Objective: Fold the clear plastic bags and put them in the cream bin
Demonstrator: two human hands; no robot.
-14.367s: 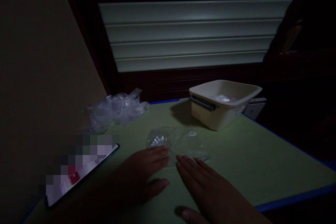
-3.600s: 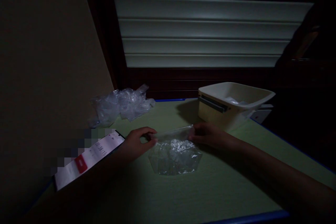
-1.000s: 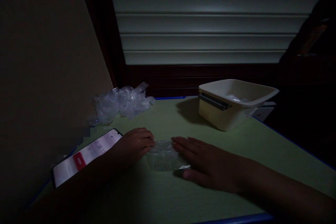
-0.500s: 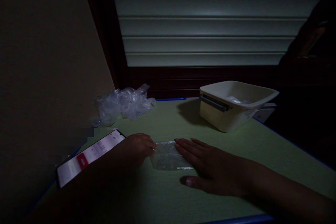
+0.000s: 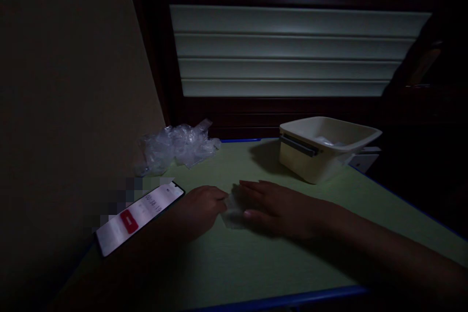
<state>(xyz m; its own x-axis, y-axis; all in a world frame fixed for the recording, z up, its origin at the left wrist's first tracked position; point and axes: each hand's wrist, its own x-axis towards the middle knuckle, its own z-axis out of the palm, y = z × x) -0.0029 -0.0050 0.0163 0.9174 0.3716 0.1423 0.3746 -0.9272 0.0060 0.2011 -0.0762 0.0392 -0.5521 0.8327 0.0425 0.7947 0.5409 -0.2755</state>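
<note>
A small clear plastic bag (image 5: 233,215) lies on the green tabletop between my hands. Its left edge is pinched in the closed fingers of my left hand (image 5: 204,212). My right hand (image 5: 276,208) is over the bag's right part, fingers stretched out and thumb apart, hiding that end. Whether its palm presses on the plastic or hovers just above, I cannot tell. Beside my left forearm lies a phone (image 5: 142,217) with a lit screen showing a running time and a red button.
A heap of crumpled clear plastic bags (image 5: 183,146) sits at the back left by the wall. At the back right stands a cream bin (image 5: 303,163) with a grey handle and some clear plastic inside. The table (image 5: 226,268) has a blue edge. The scene is dim.
My right hand has lifted slightly and shifted left and away from me, covering more of the bag. My left hand keeps its pinch. The whole view has shifted a little.
</note>
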